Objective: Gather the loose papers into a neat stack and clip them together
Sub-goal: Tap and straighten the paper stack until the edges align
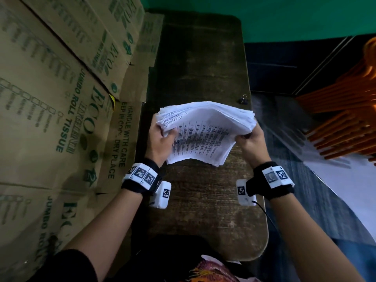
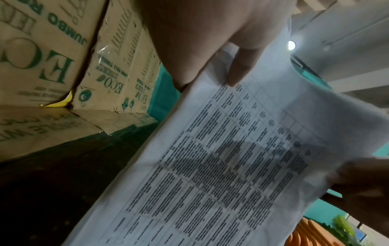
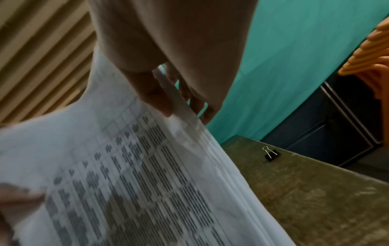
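Observation:
A thick stack of printed white papers point(image 1: 203, 131) is held above the dark wooden table point(image 1: 203, 200), bowed upward, its edges not flush. My left hand point(image 1: 160, 137) grips the stack's left edge, thumb on the printed top sheet point(image 2: 221, 166). My right hand point(image 1: 251, 141) grips the right edge, thumb on top and fingers point(image 3: 200, 103) underneath the papers point(image 3: 126, 183). A black binder clip point(image 1: 244, 99) with silver handles lies on the table near its right edge, beyond the papers, also visible as the clip point(image 3: 271, 154) in the right wrist view.
Cardboard boxes point(image 1: 50, 98) printed with green lettering stand along the table's left side. A green wall point(image 1: 284, 17) is behind. Stacked orange plastic chairs point(image 1: 345, 119) sit to the right, past the table's edge.

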